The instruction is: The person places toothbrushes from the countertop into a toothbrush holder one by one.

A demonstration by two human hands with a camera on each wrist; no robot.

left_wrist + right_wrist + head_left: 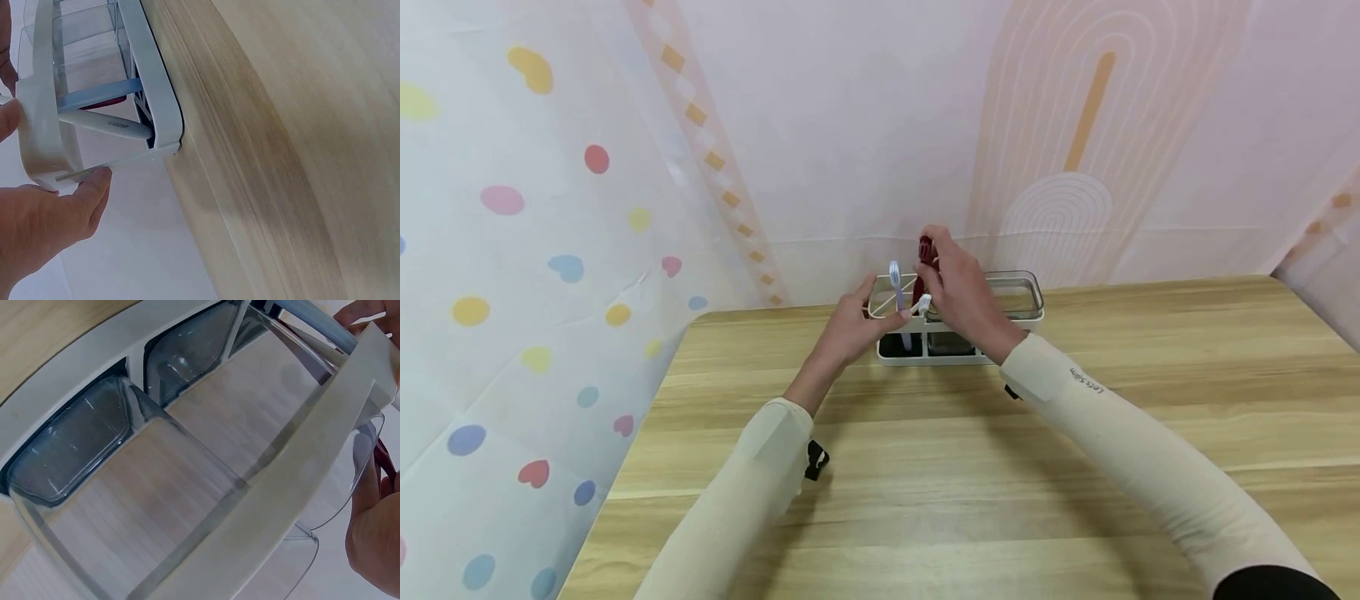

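A white holder (1033,315) with clear compartments stands at the back of the wooden table (962,483). My left hand (859,321) grips the holder's left end, thumb and fingers around its white rim (156,81). A purple-and-white toothbrush (895,283) stands upright in the left compartment; its white handle (106,125) shows through the wall. My right hand (958,292) pinches a dark red item (926,248) by its top above the holder, with its lower end (103,103) inside. The right wrist view looks through the clear compartments (125,425), with the right hand's fingers (375,544) at the edge.
The holder sits close to the pastel wall covering (865,125) behind the table. A dotted translucent curtain (512,292) hangs along the table's left edge. Bare wood (300,156) stretches between me and the holder and out to the right.
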